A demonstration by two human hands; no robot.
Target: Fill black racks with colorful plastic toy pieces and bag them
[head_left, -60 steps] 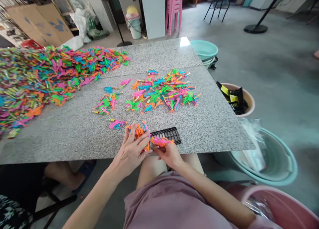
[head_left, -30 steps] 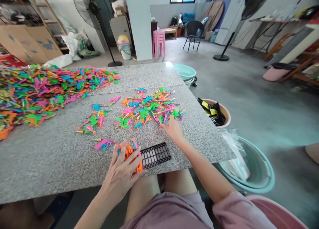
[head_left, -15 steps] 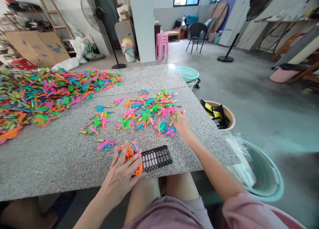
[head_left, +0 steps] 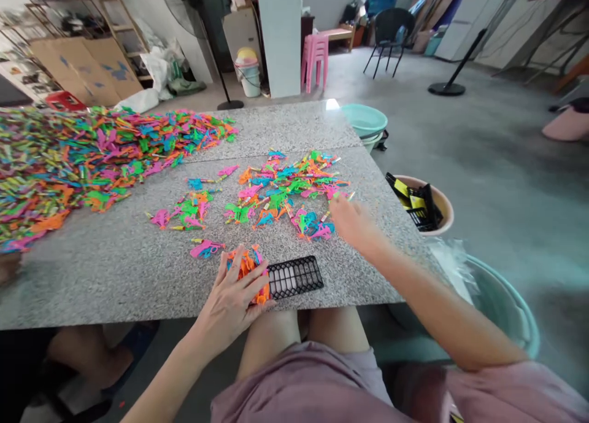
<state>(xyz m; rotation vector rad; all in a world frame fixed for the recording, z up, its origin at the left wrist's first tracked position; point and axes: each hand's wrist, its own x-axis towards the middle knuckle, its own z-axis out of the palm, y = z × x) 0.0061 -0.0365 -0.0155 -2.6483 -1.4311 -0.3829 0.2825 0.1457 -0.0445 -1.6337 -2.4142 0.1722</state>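
Observation:
My left hand [head_left: 234, 300] lies with fingers spread over a packed row of mostly orange plastic toy guns [head_left: 261, 294]. They fill the left part of a small black plastic basket [head_left: 297, 277] at the table's near edge; its right part shows bare grid. My right hand [head_left: 354, 223], blurred, is closed at the right side of a loose scatter of toy guns [head_left: 278, 196] in pink, green, blue and orange. A bit of green toy gun [head_left: 337, 196] shows at its fingertips; the rest is hidden.
A large heap of toy guns [head_left: 115, 153] covers the table's left side. Smaller groups [head_left: 188, 211] lie nearer. Right of the granite table [head_left: 161, 282] stand a tub of black baskets [head_left: 421, 205] and a green basin [head_left: 510, 300]. Another person's hand [head_left: 9, 266] shows at the left edge.
The view has tilted down and swung slightly left. My right hand's fingers have closed at the edge of the scatter. My left hand stays over the basket. Another person's hand has appeared at far left.

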